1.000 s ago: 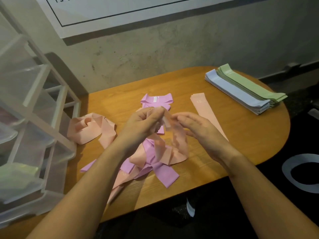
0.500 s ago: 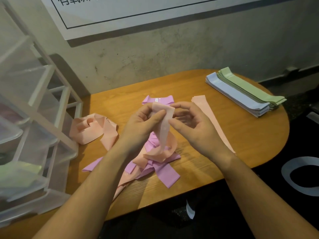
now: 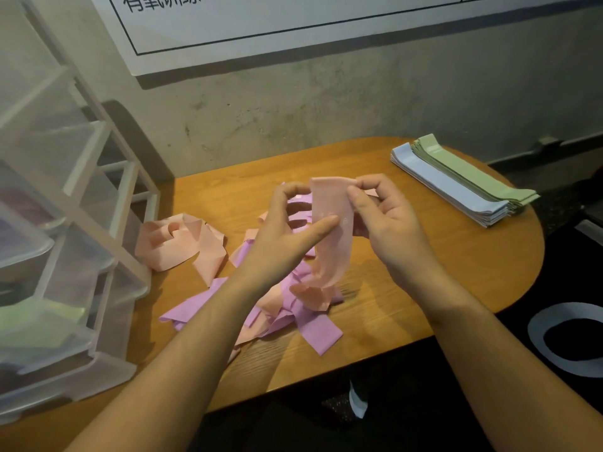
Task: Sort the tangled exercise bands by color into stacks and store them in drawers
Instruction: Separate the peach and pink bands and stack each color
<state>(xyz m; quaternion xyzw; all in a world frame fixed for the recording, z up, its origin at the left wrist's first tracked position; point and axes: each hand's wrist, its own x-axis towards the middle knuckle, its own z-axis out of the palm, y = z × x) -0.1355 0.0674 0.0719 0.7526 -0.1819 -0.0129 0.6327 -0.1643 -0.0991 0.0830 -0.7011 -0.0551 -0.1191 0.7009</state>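
Both hands pinch one pink band [image 3: 331, 223] above the table [image 3: 424, 272], left hand [image 3: 287, 230] on its middle, right hand [image 3: 385, 220] at the top. Its lower end trails into the purple-and-pink tangle [image 3: 293, 308].

Gym storeroom corner: exercise bands [image 3: 463, 184], wall training poster [image 3: 293, 24].

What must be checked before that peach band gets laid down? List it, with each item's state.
1. Both hands hold the peach band: left hand and right hand pinch it. Ok.
2. Band free of the tangled pile: lower end rests among it. Not ok.
3. Band flattened: curves downward. Not ok.
4. Peach stack location: hidden behind hands. Cannot tell.
5. Blue stack and green stack tidy. Ok.
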